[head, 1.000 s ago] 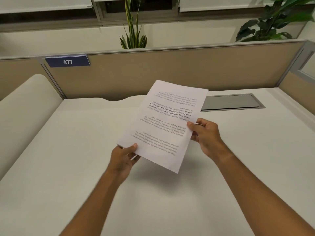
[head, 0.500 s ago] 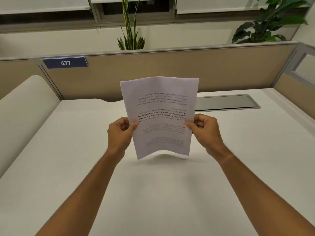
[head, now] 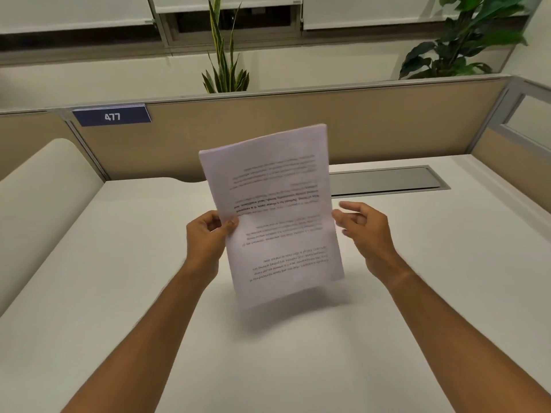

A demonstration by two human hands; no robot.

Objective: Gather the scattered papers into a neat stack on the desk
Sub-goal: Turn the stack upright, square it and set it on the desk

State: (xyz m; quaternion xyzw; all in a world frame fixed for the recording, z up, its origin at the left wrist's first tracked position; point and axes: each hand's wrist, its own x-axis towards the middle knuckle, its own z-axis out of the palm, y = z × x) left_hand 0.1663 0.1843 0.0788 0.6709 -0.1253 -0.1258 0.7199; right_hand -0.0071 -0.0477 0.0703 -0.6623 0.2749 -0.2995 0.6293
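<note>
The papers (head: 272,216) hang upright in the air between the two hands, above the surface (head: 125,263) and not touching it, their lower edge just clear of it and tilted so that the lower right corner sits higher than the lower left. The left hand (head: 208,234) pinches their left edge about halfway up, thumb on the printed face and the other fingers curled behind. The right hand (head: 362,226) is just beside the right edge with its fingers spread and relaxed, holding nothing; whether a fingertip grazes the edge cannot be told.

The edges show more than one sheet, printed, upside down to the viewer. They look light and limp: held at one side only, a bundle like this will likely sag and fan out, and smooth sheets can slide against one another. The grip should be firm enough to stop slipping but not so hard as to crease the edge. The better hold, by my judgement, is one hand at each long edge near the middle, loose enough for the sheets to settle when the lower edge is tapped on the surface under the hands. No other loose sheets show on the surface around the hands.
</note>
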